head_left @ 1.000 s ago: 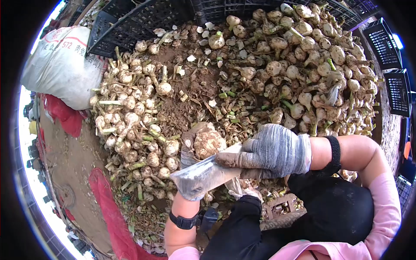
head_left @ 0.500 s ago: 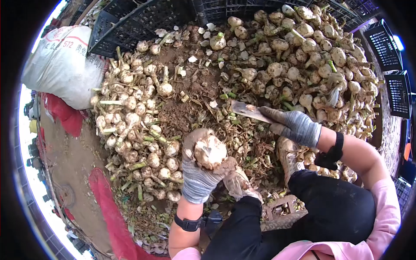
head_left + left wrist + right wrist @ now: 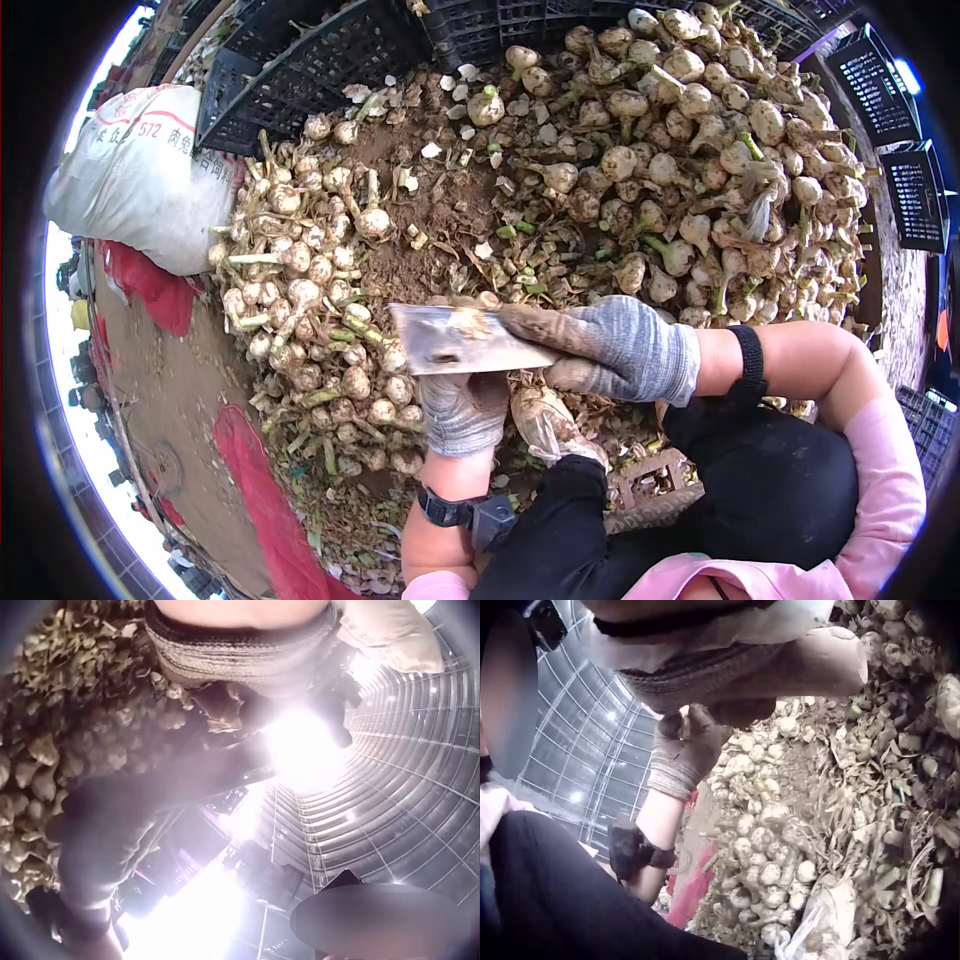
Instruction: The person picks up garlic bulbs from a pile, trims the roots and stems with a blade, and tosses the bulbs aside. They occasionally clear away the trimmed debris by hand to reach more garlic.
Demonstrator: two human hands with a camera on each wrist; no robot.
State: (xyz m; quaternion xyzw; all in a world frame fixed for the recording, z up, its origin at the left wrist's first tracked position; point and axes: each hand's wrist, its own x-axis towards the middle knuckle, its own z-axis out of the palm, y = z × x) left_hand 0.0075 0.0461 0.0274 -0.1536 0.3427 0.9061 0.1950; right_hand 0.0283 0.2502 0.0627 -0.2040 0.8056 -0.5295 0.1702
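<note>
In the head view my gloved right hand (image 3: 615,350) grips a broad, flat knife, its blade (image 3: 435,342) pointing left. That blade lies across the top of my gloved left hand (image 3: 462,412), whose fingers are mostly hidden under it. The left hand's garlic bulb is covered by the blade from above. From the right wrist view, my left hand (image 3: 690,746) shows curled fingers near the knife side. Both striped grey gloves are caked with brown soil.
Trimmed garlic bulbs (image 3: 300,290) are heaped on the left, a bigger pile with stems (image 3: 690,130) on the right. Soil and cut scraps (image 3: 440,200) lie between. Black crates (image 3: 320,75) stand behind, a white sack (image 3: 140,180) at left. A covered shoe (image 3: 545,420) sits near the left hand.
Half a second ago the knife was out to the right, away from the garlic bulb. My right hand has brought it back left, over the left hand, hiding the bulb.
</note>
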